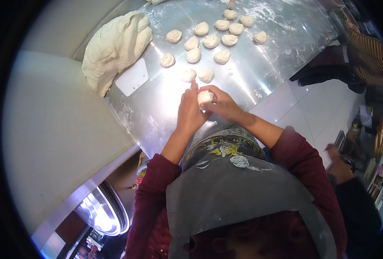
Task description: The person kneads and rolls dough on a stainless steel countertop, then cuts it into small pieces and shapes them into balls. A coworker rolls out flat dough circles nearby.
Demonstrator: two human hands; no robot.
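Note:
A small piece of dough (205, 98) is held between my two hands, low over the near part of the steel worktable (160, 106). My right hand (223, 103) curls around its right side, with thumb and fingers on it. Against its left side is my left hand (190, 111), index finger pointing forward; its thumb and palm are mostly hidden. Just beyond my fingertips sit two dough pieces, one on the left (189, 75) and one on the right (206, 76). Several more rounded dough pieces (211, 41) are spread farther back.
A large mass of dough (117, 48) lies at the table's left edge, by a white plastic scraper (132, 77). A wall (65, 113) borders that side. Flour dusts the steel. Other people stand right, one in a striped sleeve (371, 55). Metal basins (104, 210) are lower left.

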